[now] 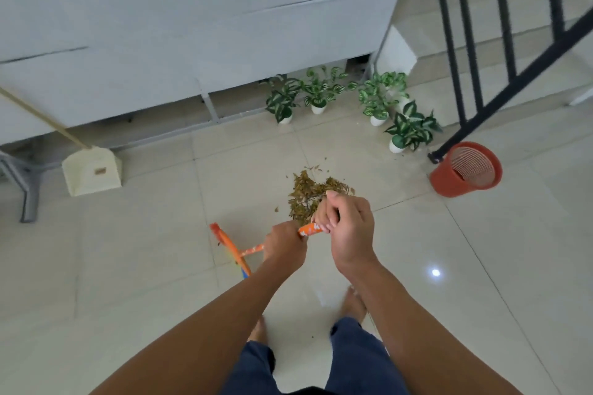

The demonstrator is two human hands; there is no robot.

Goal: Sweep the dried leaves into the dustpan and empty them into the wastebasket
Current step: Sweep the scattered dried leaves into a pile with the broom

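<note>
Heap of dried brown leaves point(305, 196): lies about mid-way across the glossy cream-tiled floor point(128, 266). A few loose bits are scattered just beyond it toward the far edge, and its near side is hidden behind the right hand.
Orange plastic broom with patterned handle point(226, 244): the head rests on the floor left of the heap, and the handle slants up toward the person.
Left hand point(284, 245): fingers are wrapped round the broom handle, below the other hand.
Right hand point(348, 228): fingers are curled round the handle's top end, just above the left hand.
Cream plastic dustpan with long pale wooden handle point(93, 173): stands at the floor's far left edge, at the foot of the grey-white wall point(192, 26), well apart from the heap.
Red-orange round plastic wastebasket with mesh sides point(449, 183): stands toward the floor's far right edge, just beside the foot of the black metal stair railing point(507, 26).
Green-and-white leafy plants in small white pots point(317, 93): grouped along the floor's far edge, between the wall and the railing.
Bare feet point(354, 301): stand on the floor at its near edge, below dark blue shorts point(356, 359).
</note>
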